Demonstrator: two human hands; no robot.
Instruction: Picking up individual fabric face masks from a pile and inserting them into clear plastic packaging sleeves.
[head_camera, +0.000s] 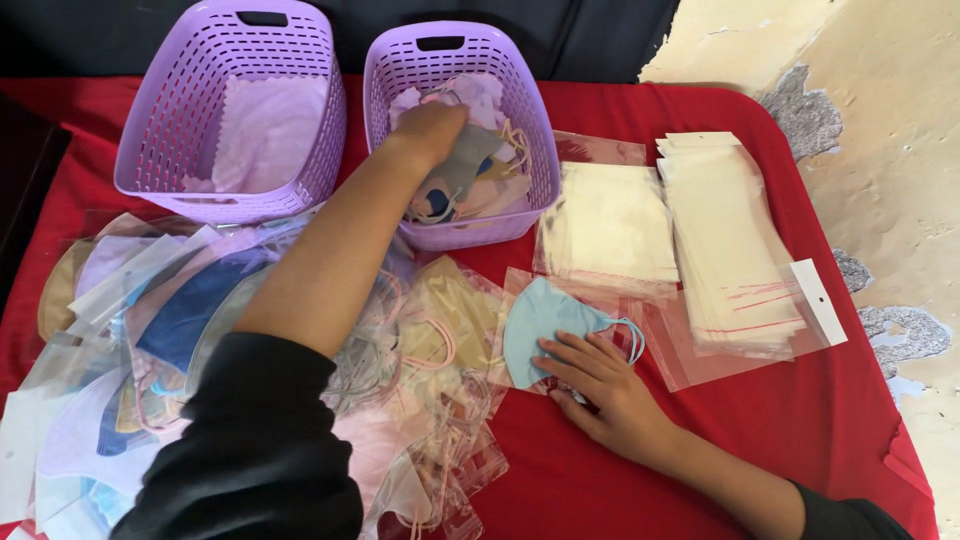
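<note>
Our left hand (432, 128) digs into the far right purple plastic basket (530, 150), fingers curled on a grey fabric mask (470, 160), while our right hand (600, 385) lies flat on a near light-blue fabric mask (540, 325).

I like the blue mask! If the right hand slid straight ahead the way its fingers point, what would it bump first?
The right hand points up-left and already touches the light blue mask, so it would push that first, probably.

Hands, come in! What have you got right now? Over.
Left hand down in the right basket, among loose masks. Right hand flat on a light blue mask on the red cloth. Nothing between them. Over.
</note>
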